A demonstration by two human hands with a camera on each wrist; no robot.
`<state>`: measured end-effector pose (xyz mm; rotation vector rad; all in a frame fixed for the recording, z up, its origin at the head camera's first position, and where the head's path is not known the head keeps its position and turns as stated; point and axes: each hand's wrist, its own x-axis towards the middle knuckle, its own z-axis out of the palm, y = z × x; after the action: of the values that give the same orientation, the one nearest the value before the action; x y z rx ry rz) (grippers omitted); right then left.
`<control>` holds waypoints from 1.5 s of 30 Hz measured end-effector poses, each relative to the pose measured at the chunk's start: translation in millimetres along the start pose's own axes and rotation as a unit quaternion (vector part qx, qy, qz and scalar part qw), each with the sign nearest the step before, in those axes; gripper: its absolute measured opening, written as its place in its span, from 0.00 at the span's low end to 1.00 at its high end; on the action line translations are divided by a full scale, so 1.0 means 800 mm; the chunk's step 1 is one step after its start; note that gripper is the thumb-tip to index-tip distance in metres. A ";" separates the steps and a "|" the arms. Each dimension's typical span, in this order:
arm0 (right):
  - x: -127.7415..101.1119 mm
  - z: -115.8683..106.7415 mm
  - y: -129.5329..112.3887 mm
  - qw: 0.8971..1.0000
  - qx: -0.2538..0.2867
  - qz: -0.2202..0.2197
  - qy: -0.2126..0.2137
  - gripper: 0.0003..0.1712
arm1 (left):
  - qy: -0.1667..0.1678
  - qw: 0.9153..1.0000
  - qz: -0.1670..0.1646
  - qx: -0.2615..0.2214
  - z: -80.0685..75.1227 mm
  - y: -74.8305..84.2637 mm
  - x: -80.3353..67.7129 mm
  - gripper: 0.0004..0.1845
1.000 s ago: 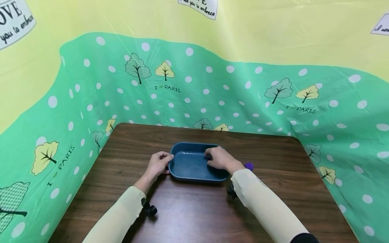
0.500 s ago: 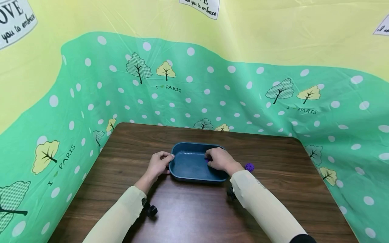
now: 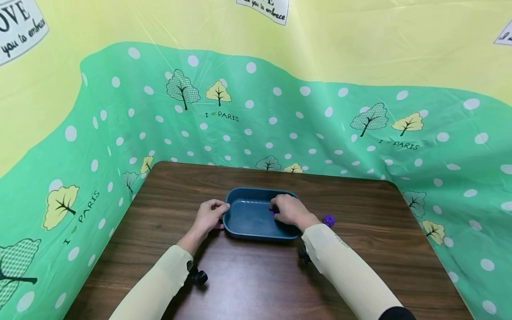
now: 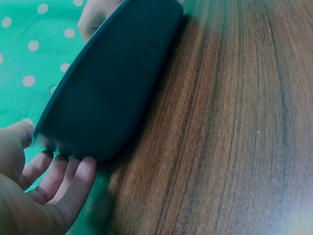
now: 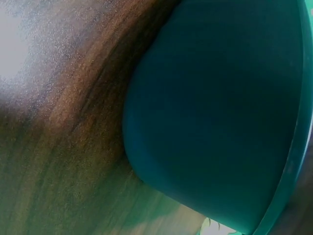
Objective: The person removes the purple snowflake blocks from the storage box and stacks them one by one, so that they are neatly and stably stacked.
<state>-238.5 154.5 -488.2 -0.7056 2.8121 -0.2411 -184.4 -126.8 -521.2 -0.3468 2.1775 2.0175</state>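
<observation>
A dark blue oblong tray [image 3: 248,215] sits on the brown wooden table [image 3: 256,275]. My left hand [image 3: 209,216] grips the tray's left end, thumb on the rim. In the left wrist view its fingers [image 4: 54,188] curl against the tray's outer wall [image 4: 112,93]. My right hand [image 3: 289,210] reaches over the tray's right end with curled fingers, and a small purple ball [image 3: 273,212] peeks from under its fingertips, inside the tray. The right wrist view shows only the tray's outer wall [image 5: 220,112] close up.
A second purple spiky ball [image 3: 329,220] lies on the table just right of the tray, beside my right wrist. A green dotted plastic sheet [image 3: 320,133] rises around the table's back and sides. Bare wood stretches in front of the tray.
A purple ball has come into sight under my right fingertips inside the tray. Both hands and the tray have stayed almost still.
</observation>
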 end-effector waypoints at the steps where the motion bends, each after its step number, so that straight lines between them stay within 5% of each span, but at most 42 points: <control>1: 0.000 0.000 0.000 1.000 -0.001 0.000 -0.001 0.13 | 0.000 1.000 0.001 0.001 0.000 0.000 0.000 0.14; 29: -0.017 -0.025 0.016 0.996 0.073 -0.015 0.041 0.13 | 0.002 1.000 0.002 -0.002 0.002 0.000 -0.002 0.13; 45: -0.052 -0.056 0.056 0.983 0.142 -0.041 0.111 0.12 | -0.002 1.000 0.008 -0.007 0.001 0.001 -0.006 0.14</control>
<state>-234.2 218.0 -446.8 -0.7671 2.8674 -0.7625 -179.7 -125.9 -519.2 -0.3292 2.1710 2.0410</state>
